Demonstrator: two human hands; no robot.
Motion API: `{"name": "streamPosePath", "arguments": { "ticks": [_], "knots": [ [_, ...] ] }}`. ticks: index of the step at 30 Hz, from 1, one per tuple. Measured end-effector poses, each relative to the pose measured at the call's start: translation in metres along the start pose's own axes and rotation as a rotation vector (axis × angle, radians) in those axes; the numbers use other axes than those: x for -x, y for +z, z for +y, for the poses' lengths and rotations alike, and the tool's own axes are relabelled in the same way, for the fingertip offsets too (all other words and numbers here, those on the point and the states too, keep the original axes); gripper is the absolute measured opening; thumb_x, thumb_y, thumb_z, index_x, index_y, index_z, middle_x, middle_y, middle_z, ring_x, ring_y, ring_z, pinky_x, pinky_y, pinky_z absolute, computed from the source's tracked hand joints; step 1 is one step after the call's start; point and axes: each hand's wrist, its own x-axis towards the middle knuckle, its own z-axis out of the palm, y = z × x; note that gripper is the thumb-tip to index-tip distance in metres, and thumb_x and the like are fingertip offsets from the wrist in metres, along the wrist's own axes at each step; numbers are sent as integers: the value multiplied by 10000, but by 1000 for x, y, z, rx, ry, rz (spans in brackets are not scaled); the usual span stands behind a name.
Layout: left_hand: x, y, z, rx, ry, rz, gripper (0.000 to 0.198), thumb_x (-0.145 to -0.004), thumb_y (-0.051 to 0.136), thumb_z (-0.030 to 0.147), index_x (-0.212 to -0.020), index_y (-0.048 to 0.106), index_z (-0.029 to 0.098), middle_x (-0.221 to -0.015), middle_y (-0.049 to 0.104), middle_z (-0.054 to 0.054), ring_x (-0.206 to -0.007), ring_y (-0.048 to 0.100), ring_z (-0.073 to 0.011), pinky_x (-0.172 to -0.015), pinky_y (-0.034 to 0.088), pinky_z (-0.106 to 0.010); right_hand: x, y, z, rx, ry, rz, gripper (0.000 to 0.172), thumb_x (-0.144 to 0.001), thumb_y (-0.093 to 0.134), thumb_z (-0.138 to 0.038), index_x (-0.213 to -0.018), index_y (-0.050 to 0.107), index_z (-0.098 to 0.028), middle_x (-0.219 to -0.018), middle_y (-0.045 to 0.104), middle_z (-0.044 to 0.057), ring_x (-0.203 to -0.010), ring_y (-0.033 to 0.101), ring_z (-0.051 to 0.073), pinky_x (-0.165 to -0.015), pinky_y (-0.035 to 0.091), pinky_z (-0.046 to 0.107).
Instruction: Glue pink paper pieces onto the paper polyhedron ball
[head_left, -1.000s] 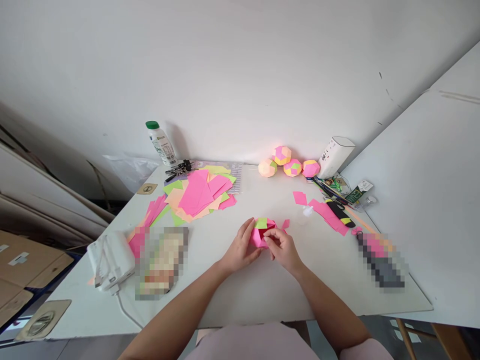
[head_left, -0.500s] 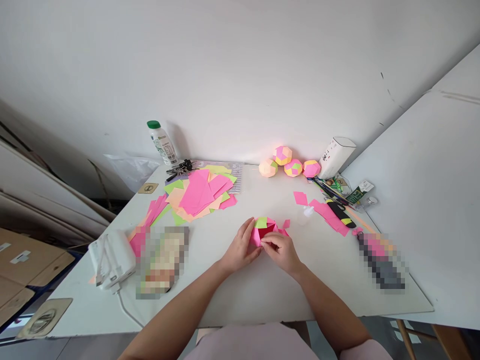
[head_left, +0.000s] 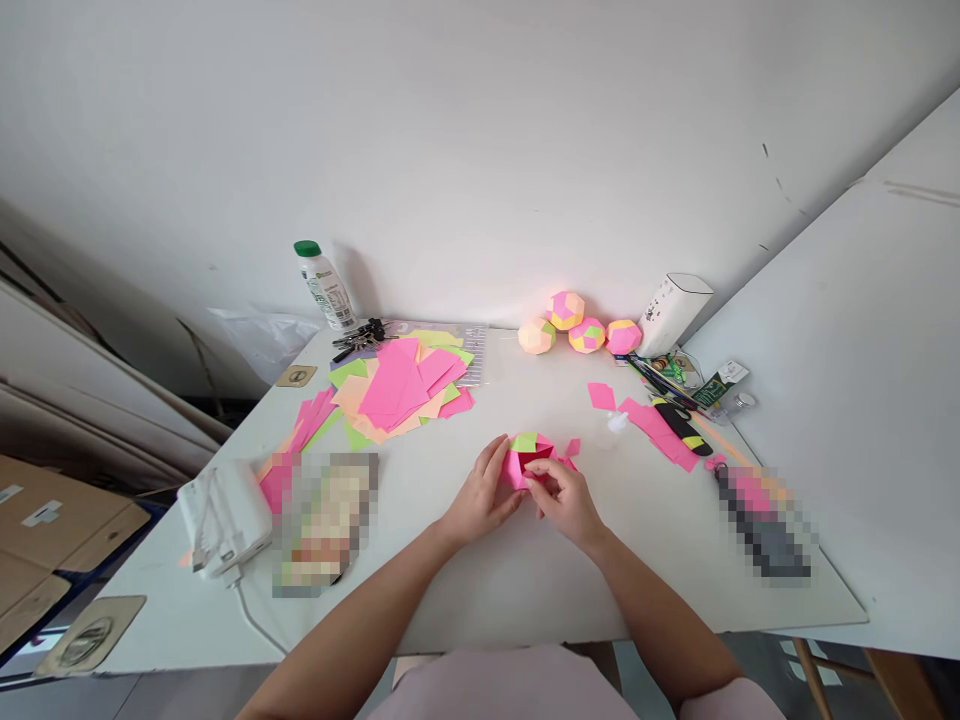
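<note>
A pink and green folded paper piece is held just above the table, to the right of the pile of coloured sheets and nearer the person than it. Its left side is cupped by the left hand, fingers curled together against the paper. A pink flap at its near edge is pinched between thumb and forefinger of the right hand. The step in hand is judged to be the seating of that flap. A steady cupping hold and a light pinch are called for, lest the paper be creased. Right of the pile and farther back, finished paper balls are ranged. Pink scraps lie well to the pile's right.
</note>
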Motion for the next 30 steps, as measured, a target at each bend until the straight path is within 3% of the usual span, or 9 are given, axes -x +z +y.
{"name": "streamPosePath", "arguments": {
  "ticks": [5,13,20,25,30],
  "knots": [
    [0,0,0,14,-10,4,770,-874,556,352,-1463,67,271,-1454,251,-163,-1363,289,-319,-1067,361,-531,-1,0,1,-33,7,22,169,-846,559,-362,-895,614,-211,-818,642,33,-438,555,94,-408,483,244],
    [-1,-4,3,39,-44,-23,931,-788,661,403,-1467,39,268,-1474,214,-171,-1377,246,-352,-1073,335,-557,2,-3,-3,-95,91,-66,146,-827,560,-330,-914,597,-217,-849,649,35,-405,530,77,-400,487,244],
    [-1,-4,2,71,-48,-48,921,-787,657,361,-1473,52,257,-1464,241,-172,-1361,283,-347,-1065,351,-544,1,-5,-3,-94,75,-20,168,-862,531,-351,-919,608,-212,-877,678,33,-381,530,65,-413,468,234],
    [-1,-4,2,76,-29,-54,898,-811,637,348,-1475,37,275,-1488,217,-159,-1375,260,-335,-1076,339,-546,0,-7,-6,-114,99,-15,239,-862,536,-357,-1048,604,-222,-1042,669,70,-373,534,52,-421,493,245],
    [-2,-4,3,109,-65,-24,854,-843,609,387,-1470,38,295,-1461,272,-146,-1361,291,-311,-1074,348,-543,-1,-9,-7,-136,70,-34,234,-864,530,-357,-1034,618,-221,-1137,648,87,-374,532,38,-419,511,249]
  ]
}}
